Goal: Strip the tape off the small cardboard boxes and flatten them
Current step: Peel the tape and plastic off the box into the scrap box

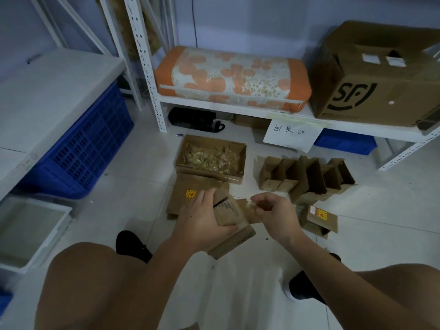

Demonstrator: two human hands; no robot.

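Observation:
My left hand (204, 220) grips a small brown cardboard box (229, 216) above the floor, thumb under its lower edge. My right hand (273, 210) pinches a strip of clear tape (250, 204) that stretches from the box's top. A flattened box with a yellow-red sticker (190, 194) lies on the floor behind the held one. Another small box with the same sticker (320, 216) sits to the right. A row of several upright small boxes (307, 177) stands farther back on the right. An open carton (210, 158) behind holds a heap of crumpled clear tape.
A white metal shelf (238, 108) carries an orange patterned cushion (232, 78) and a large SF carton (376, 75); a handwritten paper sign (291, 134) hangs from it. A blue crate (88, 148) sits under a white table at left. My knees and black shoes fill the foreground.

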